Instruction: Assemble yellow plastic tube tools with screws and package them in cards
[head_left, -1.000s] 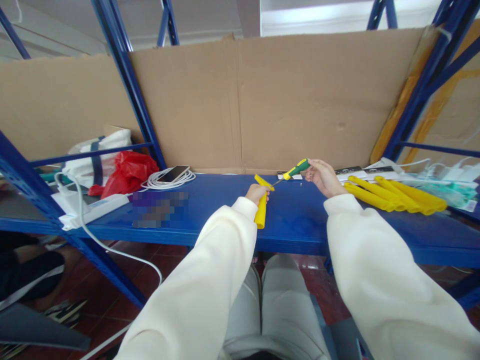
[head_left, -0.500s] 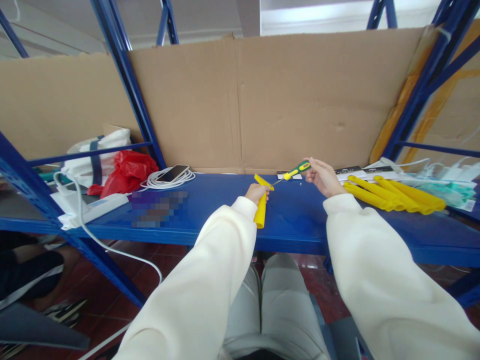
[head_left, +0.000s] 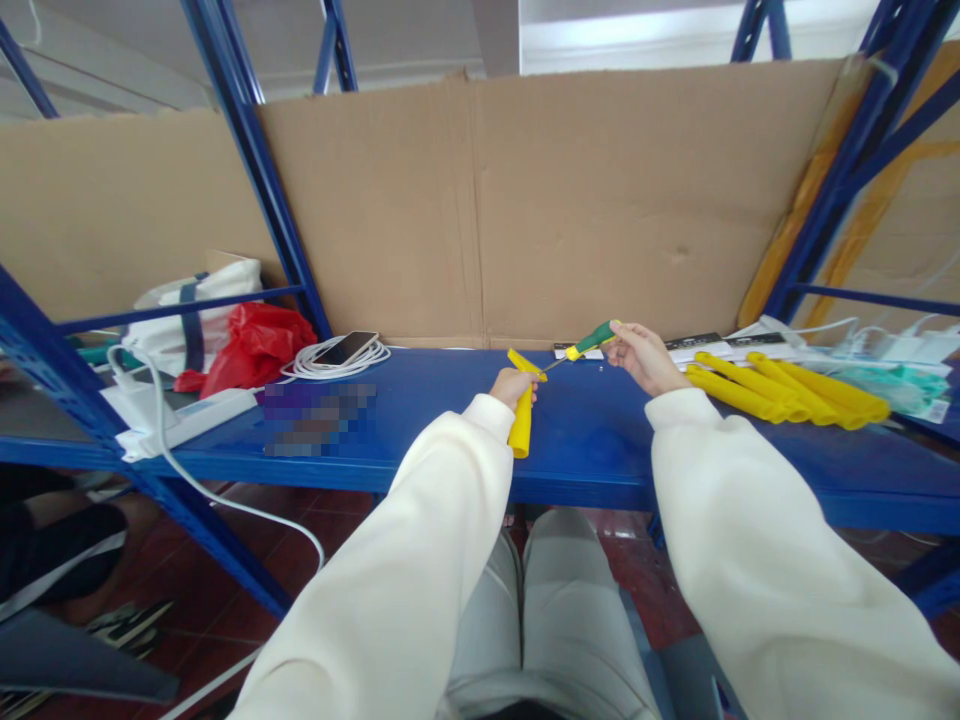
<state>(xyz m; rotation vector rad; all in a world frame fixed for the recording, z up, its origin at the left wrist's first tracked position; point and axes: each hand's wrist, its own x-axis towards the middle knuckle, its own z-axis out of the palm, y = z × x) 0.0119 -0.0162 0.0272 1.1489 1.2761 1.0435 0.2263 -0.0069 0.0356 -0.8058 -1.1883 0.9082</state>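
Note:
My left hand (head_left: 514, 386) is closed around a yellow tube-like piece (head_left: 520, 436) with a flared upper end, held over the blue shelf. A screwdriver (head_left: 592, 341) with a green and yellow handle slants down to the left, its tip meeting the yellow piece beside my left fingers. Pinched at the handle's end, the screwdriver is in the fingers of my right hand (head_left: 642, 356). What the tip touches is too small to make out.
Several similar yellow pieces (head_left: 795, 390) lie at the right. At the left are a phone (head_left: 348, 348) on a coiled white cable, a red plastic bag (head_left: 259, 345) and a white power strip (head_left: 199, 415). Cardboard (head_left: 600, 200) stands behind the blue shelf (head_left: 442, 410).
The screwdriver handle has turned about its length, showing a different side. My right fingers have shifted slightly at its end; my left hand and the yellow piece stay put.

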